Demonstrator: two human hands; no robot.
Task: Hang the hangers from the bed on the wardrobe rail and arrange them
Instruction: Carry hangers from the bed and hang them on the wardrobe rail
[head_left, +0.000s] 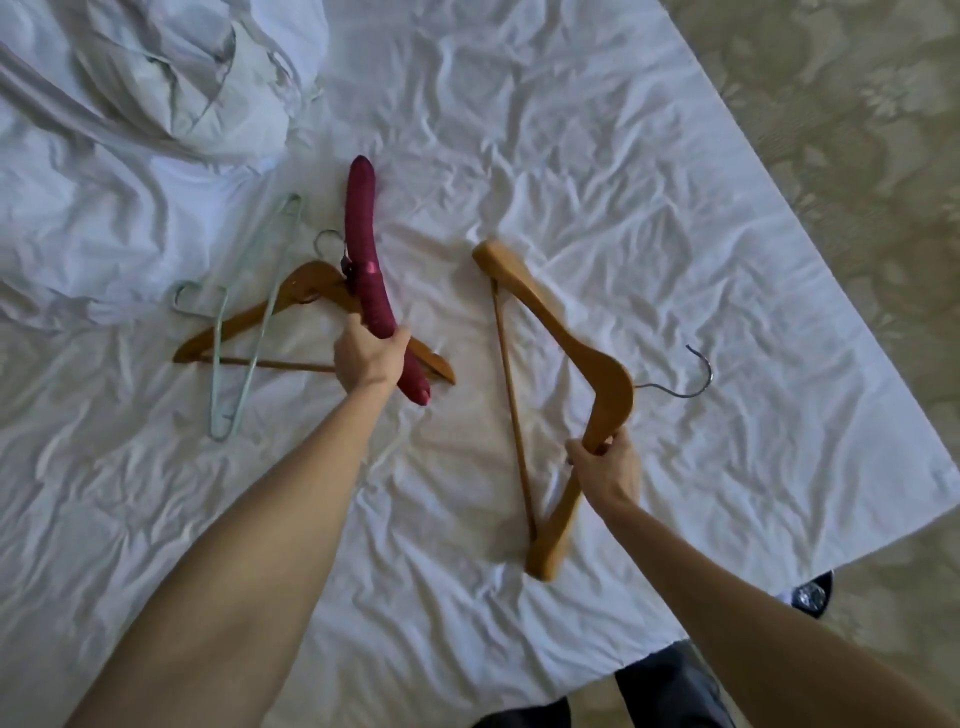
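A dark red padded hanger (363, 234) lies on the white bed sheet (597, 156), and my left hand (368, 358) is closed around its lower arm. Under it rests a wooden hanger (249, 317) with a pale green wire hanger (244, 343) lying across it. To the right, a second wooden hanger (566, 338) with a metal hook (685, 379) is held by my right hand (605, 467), which grips its lower arm just below the neck. The wardrobe rail is out of view.
A crumpled white duvet (156, 78) is heaped at the upper left of the bed. The bed's edge runs diagonally down the right, with patterned beige carpet (857, 130) beyond. My dark trousers (670, 686) and a shoe (810, 592) show at the bottom.
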